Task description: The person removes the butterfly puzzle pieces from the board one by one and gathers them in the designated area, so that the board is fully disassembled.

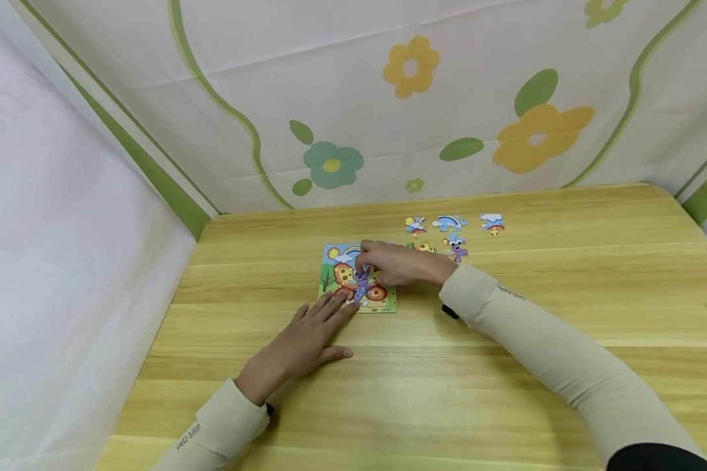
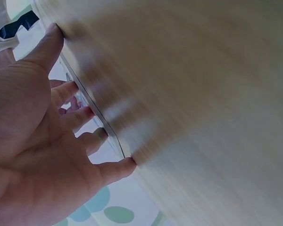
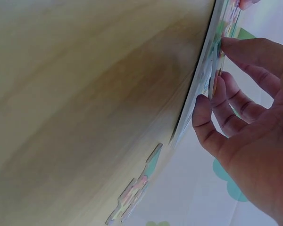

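Note:
A butterfly jigsaw puzzle board [image 1: 387, 302] lies flat on the table, with a purple body and orange wings in its picture. My left hand [image 1: 303, 343] rests its outstretched fingertips along the board's near left edge, thumb spread apart on the wood. Over the upper middle of the board, my right hand [image 1: 391, 263] has its fingers bent downward. In the right wrist view its thumb and fingers pinch a thin jigsaw piece [image 3: 213, 70], tilted against the board's surface. From the head view that piece is mostly hidden under the fingers.
Several loose jigsaw pieces lie right of the board: a sun piece [image 1: 415, 225], a rainbow piece [image 1: 450, 223], a cloud piece [image 1: 491, 223] and a butterfly-face piece [image 1: 456, 248]. Another spotted piece [image 1: 425, 248] is partly behind the right hand. A flowered curtain [image 1: 353, 98] hangs behind the table.

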